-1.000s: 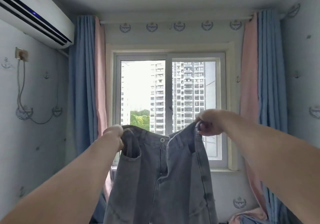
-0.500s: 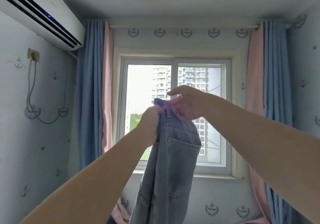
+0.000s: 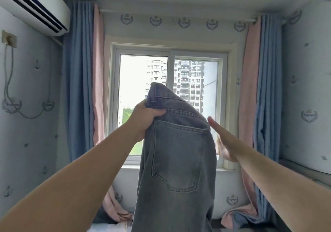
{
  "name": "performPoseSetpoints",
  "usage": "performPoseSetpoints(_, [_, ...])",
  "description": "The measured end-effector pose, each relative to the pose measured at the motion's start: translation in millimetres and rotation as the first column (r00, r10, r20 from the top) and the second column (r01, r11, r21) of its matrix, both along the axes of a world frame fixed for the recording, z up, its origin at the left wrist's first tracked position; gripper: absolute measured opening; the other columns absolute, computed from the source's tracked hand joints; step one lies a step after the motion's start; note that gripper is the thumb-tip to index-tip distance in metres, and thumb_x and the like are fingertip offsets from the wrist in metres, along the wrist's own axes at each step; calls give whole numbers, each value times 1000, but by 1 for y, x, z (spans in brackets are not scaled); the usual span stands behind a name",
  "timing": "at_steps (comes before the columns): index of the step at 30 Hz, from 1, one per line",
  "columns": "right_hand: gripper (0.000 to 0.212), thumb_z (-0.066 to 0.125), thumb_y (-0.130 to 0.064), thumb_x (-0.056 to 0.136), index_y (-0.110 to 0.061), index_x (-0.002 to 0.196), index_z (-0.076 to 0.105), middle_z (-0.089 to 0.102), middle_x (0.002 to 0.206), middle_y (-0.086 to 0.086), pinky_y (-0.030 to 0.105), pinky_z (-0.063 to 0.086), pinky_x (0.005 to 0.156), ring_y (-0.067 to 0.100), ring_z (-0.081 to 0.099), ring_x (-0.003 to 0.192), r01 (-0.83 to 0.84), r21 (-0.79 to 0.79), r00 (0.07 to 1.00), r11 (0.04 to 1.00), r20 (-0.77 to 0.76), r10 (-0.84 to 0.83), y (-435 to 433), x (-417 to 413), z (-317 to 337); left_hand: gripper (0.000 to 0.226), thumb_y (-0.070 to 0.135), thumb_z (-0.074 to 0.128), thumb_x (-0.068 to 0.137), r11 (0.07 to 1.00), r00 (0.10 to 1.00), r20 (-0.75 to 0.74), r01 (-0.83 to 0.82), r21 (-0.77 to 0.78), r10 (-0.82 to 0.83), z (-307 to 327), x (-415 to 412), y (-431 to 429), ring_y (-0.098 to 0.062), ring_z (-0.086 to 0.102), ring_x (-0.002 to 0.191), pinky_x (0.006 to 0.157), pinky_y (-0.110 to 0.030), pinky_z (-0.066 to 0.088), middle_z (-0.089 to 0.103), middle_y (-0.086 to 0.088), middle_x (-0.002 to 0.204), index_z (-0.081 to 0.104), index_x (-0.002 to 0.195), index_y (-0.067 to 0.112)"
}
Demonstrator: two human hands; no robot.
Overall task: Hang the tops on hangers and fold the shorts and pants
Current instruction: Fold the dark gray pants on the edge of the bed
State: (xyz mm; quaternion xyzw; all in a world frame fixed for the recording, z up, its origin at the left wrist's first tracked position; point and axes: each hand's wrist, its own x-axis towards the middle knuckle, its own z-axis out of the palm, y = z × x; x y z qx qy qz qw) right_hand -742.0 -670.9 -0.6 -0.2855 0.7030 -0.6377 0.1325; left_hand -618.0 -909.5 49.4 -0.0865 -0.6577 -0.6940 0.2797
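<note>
A pair of grey jeans [image 3: 176, 160] hangs in front of me, folded lengthwise with a back pocket facing me. My left hand [image 3: 145, 119] grips the bunched waistband at the top and holds the jeans up in the air. At the jeans' right edge is my right hand [image 3: 221, 140], its fingers straight and flat, holding nothing. The lower legs of the jeans run out of the bottom of the view.
A window [image 3: 169, 104] is straight ahead, flanked by blue and pink curtains [image 3: 82, 81]. An air conditioner [image 3: 34, 6] is mounted high on the left wall. Curtain ends and some fabric lie bunched at the bottom [image 3: 114, 212].
The jeans went from spread wide at the waistband to folded in half lengthwise. My right hand has let go of the waistband and moved down to the right edge; my left hand alone now holds them.
</note>
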Motion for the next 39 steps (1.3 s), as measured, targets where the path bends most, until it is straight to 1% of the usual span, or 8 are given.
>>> performPoseSetpoints(3, [110,56,-90,70,-13,148,48,43,155,17,56,38,113,41,42,140,-293,-144,899,945,296,324,7,3,-19,35,-4,68,88,999,998,42,49,-17,-48,11,2,4,-36,72,100,85,-50,60,76,-12,108,68,120,9])
performPoseSetpoints(6, [70,79,-71,67,-21,116,76,70,125,9,40,58,86,29,69,113,-191,-108,967,976,148,206,0,29,-1,39,-7,64,88,996,994,69,82,-24,-80,15,8,6,-37,71,103,83,-48,59,74,-15,113,65,124,8])
performPoseSetpoints(8, [53,88,-46,67,-18,110,78,73,118,9,39,60,82,27,72,104,-112,-156,989,981,78,125,2,47,15,42,-9,64,88,996,994,74,82,-30,-80,16,18,4,-37,71,104,80,-45,59,73,-15,115,65,126,8])
performPoseSetpoints(15, [34,62,4,91,-7,123,61,69,117,14,51,52,100,31,65,109,260,-309,927,915,-186,-327,23,121,88,44,-9,69,84,972,999,44,-17,-232,27,38,82,3,-34,71,104,92,-50,57,74,-12,113,65,124,8])
performPoseSetpoints(24, [14,63,-8,93,-9,107,61,66,114,25,59,55,87,28,61,86,429,-373,737,823,-383,-558,37,236,123,29,3,82,78,965,981,-98,-184,-189,167,60,178,26,-28,74,93,79,-42,61,77,-7,101,73,103,12])
performPoseSetpoints(27, [22,62,-9,94,0,114,63,65,103,25,46,55,73,28,59,82,434,-372,713,820,-415,-565,44,267,119,25,7,85,76,967,983,-97,-173,-186,157,51,216,28,-22,76,85,65,-31,61,79,-3,95,74,97,16])
performPoseSetpoints(34, [33,65,-21,95,12,101,67,58,81,14,32,44,64,23,55,71,435,-361,722,825,-407,-559,61,331,101,43,17,90,69,965,985,41,-157,-212,169,37,290,37,-25,76,88,79,-43,61,79,-4,96,74,108,13])
performPoseSetpoints(39, [26,67,-25,94,1,96,70,56,75,7,16,42,49,11,52,63,458,-375,686,806,-427,-589,60,358,103,42,17,87,73,973,987,95,-107,-206,128,40,328,42,-24,77,83,63,-36,61,79,-4,95,70,111,12])
